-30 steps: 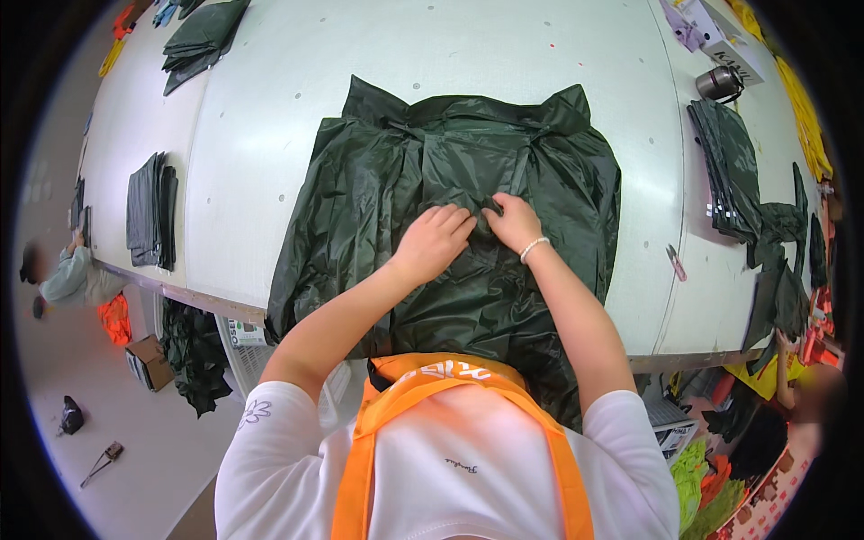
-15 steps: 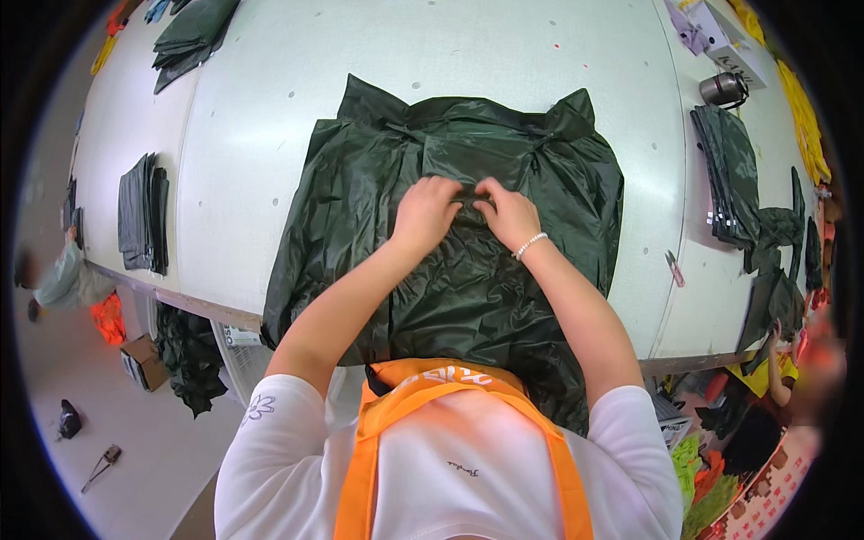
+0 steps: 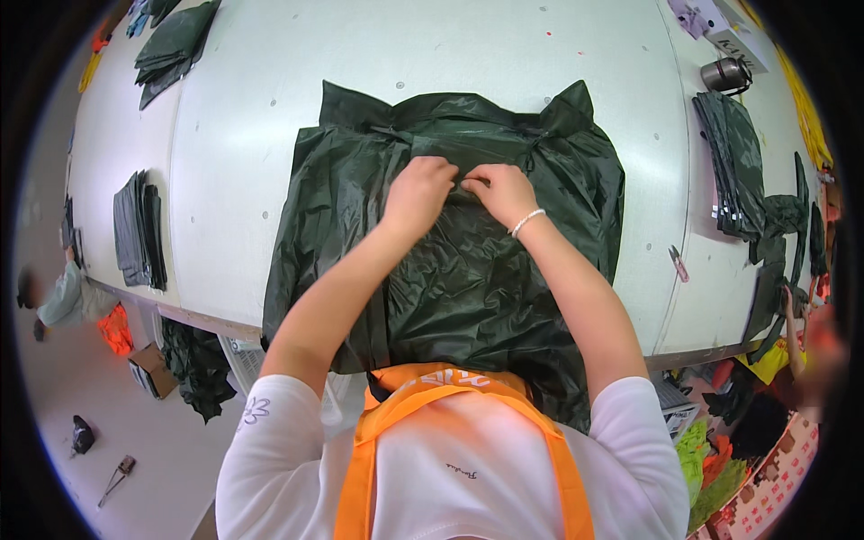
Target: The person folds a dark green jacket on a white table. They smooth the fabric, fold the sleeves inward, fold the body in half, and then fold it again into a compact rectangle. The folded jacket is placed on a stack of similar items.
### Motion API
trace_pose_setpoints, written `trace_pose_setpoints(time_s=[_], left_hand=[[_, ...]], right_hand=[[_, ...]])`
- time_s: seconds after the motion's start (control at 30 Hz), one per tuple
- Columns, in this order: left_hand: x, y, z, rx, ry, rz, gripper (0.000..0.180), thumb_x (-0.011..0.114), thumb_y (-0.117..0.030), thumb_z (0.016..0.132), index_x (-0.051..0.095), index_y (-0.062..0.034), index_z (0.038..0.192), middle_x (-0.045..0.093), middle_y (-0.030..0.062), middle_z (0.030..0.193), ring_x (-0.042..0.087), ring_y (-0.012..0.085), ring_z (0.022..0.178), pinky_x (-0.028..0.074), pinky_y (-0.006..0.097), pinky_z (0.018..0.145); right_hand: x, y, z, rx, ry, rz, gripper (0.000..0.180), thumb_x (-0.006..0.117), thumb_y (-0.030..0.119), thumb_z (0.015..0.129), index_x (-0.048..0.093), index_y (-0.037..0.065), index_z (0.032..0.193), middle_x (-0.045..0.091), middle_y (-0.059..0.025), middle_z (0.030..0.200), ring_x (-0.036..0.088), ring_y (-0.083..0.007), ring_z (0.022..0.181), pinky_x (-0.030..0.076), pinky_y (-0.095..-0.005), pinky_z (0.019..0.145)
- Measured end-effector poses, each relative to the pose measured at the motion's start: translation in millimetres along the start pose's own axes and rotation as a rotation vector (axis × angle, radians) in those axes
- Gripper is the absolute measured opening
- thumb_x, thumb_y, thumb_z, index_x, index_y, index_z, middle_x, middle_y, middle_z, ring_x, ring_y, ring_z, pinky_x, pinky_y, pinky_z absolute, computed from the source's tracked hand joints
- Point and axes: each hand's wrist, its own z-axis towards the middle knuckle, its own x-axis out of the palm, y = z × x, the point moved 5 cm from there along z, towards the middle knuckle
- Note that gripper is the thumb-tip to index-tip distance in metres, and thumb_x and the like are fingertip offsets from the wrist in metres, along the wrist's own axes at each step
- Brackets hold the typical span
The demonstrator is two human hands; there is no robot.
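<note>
A dark green, shiny garment (image 3: 459, 279), probably a raincoat, lies spread before me, its collar-like end pointing away and its near end hanging over the table edge by my apron. My left hand (image 3: 420, 192) rests on its upper middle, fingers curled and pinching the cloth. Close beside it, my right hand (image 3: 501, 193), with a white beaded bracelet at the wrist, has thumb and forefinger pinched together on the same cloth. The fingertips nearly meet; the bit of fabric between them is mostly hidden.
On the white table (image 3: 270, 54) lie folded dark stacks at left (image 3: 139, 229) and right (image 3: 731, 162). Small thread snips (image 3: 678, 264) lie right of the garment, a steel flask (image 3: 725, 76) farther back. Other people work at both sides; one person's sleeve (image 3: 61, 301) shows left.
Both hands have shifted slightly away from me over the cloth, and the right fingers have closed into a tighter pinch. The garment's upper left side has spread a little leftward.
</note>
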Motion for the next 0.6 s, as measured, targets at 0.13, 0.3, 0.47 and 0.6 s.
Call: trace_pose_setpoints(time_s=[0.13,0.3,0.47,0.6], left_hand=[[2,-33,-10,0.081,0.057,0.14,0.04,0.068,-0.009,0.074,0.059,-0.0007,0.112,0.058,0.0096,0.103,0.057,0.0262,0.098,0.047,0.037,0.085],[16,-7,-11,0.055,0.1,0.019,0.04,0.068,-0.01,0.074,0.06,-0.0029,0.113,0.059,0.006,0.1,0.056,0.0234,0.095,0.049,0.034,0.08],[14,-7,-10,0.003,0.109,-0.026,0.036,0.067,-0.007,0.076,0.062,-0.0033,0.112,0.059,0.0076,0.1,0.056,0.0264,0.094,0.048,0.035,0.079],[15,-10,-10,-0.01,0.097,-0.025,0.036,0.067,-0.007,0.076,0.062,-0.0036,0.112,0.058,0.0073,0.1,0.056,0.0259,0.094,0.048,0.035,0.078]], right_hand=[[-2,-12,10,0.137,-0.002,0.143,0.021,0.072,0.022,0.074,0.065,0.005,0.084,0.068,-0.0111,0.078,0.065,-0.0283,0.072,0.051,-0.0373,0.064],[-24,21,-10,-0.268,-0.435,-0.207,0.016,0.071,0.015,0.073,0.059,0.008,0.082,0.057,-0.0077,0.091,0.056,-0.0296,0.087,0.045,-0.0398,0.075],[-64,-51,-11,0.259,-0.485,-0.055,0.017,0.07,0.011,0.075,0.059,0.004,0.086,0.057,-0.0133,0.093,0.057,-0.0351,0.09,0.047,-0.0423,0.077],[-67,-62,5,0.261,-0.324,-0.115,0.011,0.069,0.011,0.075,0.061,0.003,0.079,0.061,-0.014,0.089,0.06,-0.035,0.086,0.049,-0.0415,0.075]])
